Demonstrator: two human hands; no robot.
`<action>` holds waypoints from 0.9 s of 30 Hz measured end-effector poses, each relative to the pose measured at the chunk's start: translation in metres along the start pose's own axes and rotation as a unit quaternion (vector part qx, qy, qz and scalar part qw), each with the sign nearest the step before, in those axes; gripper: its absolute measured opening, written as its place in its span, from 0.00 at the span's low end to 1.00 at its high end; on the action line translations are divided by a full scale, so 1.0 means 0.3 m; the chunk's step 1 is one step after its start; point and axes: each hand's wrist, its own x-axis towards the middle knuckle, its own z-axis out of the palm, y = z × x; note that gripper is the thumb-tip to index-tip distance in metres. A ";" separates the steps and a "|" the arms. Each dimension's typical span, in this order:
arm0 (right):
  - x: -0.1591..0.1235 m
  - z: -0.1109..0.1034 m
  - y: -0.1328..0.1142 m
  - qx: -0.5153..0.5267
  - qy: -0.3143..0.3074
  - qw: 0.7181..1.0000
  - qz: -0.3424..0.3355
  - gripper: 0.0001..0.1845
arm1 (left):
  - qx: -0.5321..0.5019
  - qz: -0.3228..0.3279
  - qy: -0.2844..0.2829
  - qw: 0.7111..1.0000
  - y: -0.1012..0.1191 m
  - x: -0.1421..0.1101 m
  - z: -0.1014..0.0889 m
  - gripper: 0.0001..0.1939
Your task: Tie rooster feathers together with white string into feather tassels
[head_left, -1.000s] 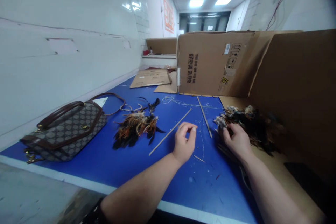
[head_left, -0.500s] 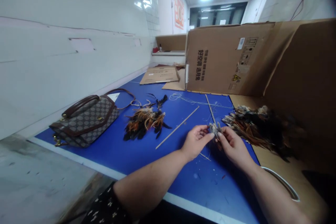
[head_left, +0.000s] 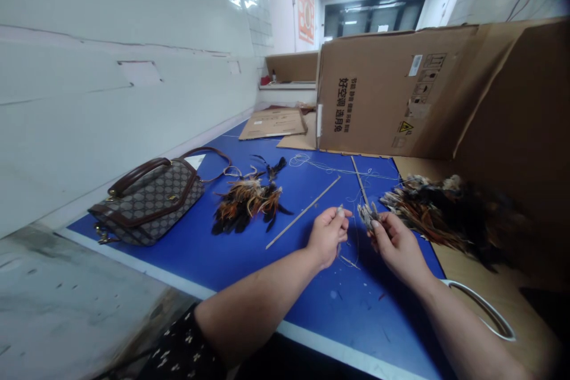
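Note:
In the head view, my right hand (head_left: 396,244) is closed on a small bundle of grey feathers (head_left: 366,215), which sticks out past the fingertips to the left. My left hand (head_left: 327,238) is apart from the bundle, thumb and forefinger pinched together. A tiny pale bit shows at those fingertips, too small to name. Thin thread (head_left: 357,243) hangs in a loose loop between the two hands above the blue tabletop (head_left: 312,285). Beyond my right hand, a large heap of brown and black feathers (head_left: 427,217) lies on cardboard.
Left of my hands are a thin strip (head_left: 303,212) and a smaller feather pile (head_left: 249,202). A second strip (head_left: 360,181) and tangled thread (head_left: 300,160) lie farther back. A patterned handbag (head_left: 151,205) stands at the left. A big cardboard box (head_left: 378,95) rises behind.
My left hand has drawn away from the feather bundle, leftward, with its fingers pinched. My right hand keeps hold of the bundle. The view has shifted slightly.

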 end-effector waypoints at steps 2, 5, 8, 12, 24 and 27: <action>-0.002 0.007 -0.008 0.018 0.001 1.000 0.011 0.14 | -0.014 0.000 -0.005 1.000 0.010 -0.010 0.007 0.22; -0.008 0.018 -0.021 0.029 -0.018 0.999 0.015 0.14 | -0.024 -0.006 -0.041 0.999 0.017 -0.029 0.018 0.22; -0.018 0.029 -0.035 0.042 -0.047 0.998 0.013 0.13 | -0.024 -0.014 -0.074 0.997 0.011 -0.040 0.026 0.22; -0.027 0.039 -0.050 0.093 -0.066 0.993 0.042 0.14 | -0.027 -0.009 -0.050 0.998 0.003 -0.036 0.025 0.23; -0.020 0.036 -0.046 0.045 0.020 0.998 0.030 0.17 | -0.041 -0.009 -0.010 0.999 -0.012 -0.019 0.008 0.22; -0.016 0.032 -0.035 0.035 0.023 0.999 0.027 0.17 | -0.018 0.005 0.027 0.999 -0.019 -0.008 0.004 0.23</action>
